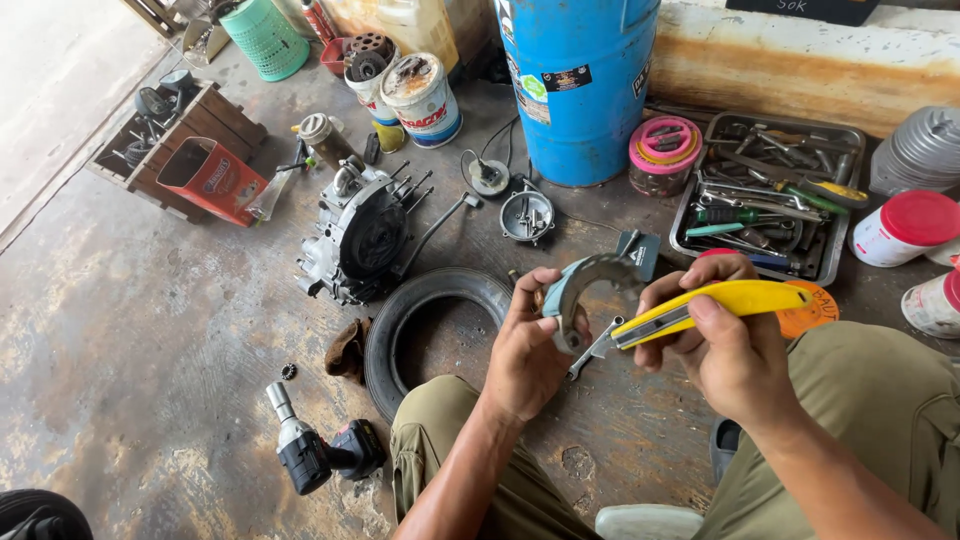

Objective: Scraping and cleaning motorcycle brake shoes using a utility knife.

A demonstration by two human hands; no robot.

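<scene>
My left hand [527,350] grips a curved grey brake shoe [585,285], holding it up over the concrete floor between my knees. My right hand [715,340] is closed around a yellow utility knife [715,305]; its blade end points left and meets the lower end of the brake shoe. Both hands sit close together above my olive trouser legs.
A small black tyre [420,320] lies by my left knee, a grey engine block [362,235] behind it. A cordless impact driver [315,450] rests on the floor at left. A metal tool tray [770,195], a blue drum [578,85] and paint cans [420,95] stand behind.
</scene>
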